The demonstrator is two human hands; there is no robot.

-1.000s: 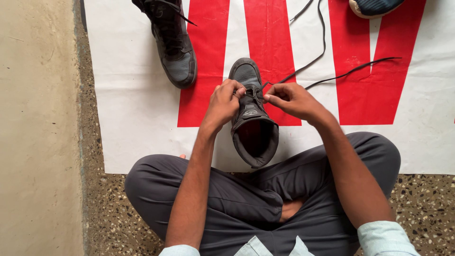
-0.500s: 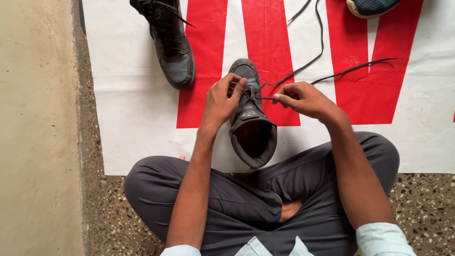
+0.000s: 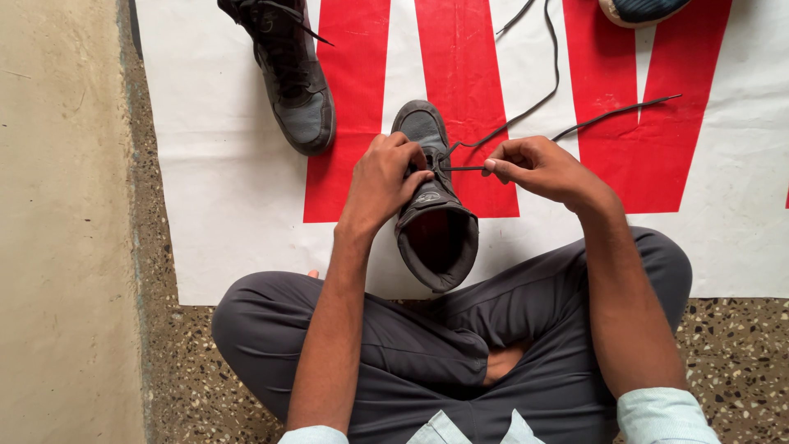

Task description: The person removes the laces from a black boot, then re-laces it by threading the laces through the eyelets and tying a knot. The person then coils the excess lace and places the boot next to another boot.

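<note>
A dark grey high-top shoe lies toe away from me on a red and white sheet, just in front of my crossed legs. My left hand grips the shoe's left side near the eyelets. My right hand pinches a black shoelace to the right of the shoe and holds a short length of it taut from the eyelets. The lace's free ends trail away over the sheet to the upper right.
A second dark grey shoe lies at the upper left on the sheet. Part of a blue shoe with a pale sole shows at the top right edge. Speckled floor and a beige strip border the sheet.
My right hand has drawn the lace out to the right, away from the shoe. My left hand has shifted its grip on the shoe's side.
</note>
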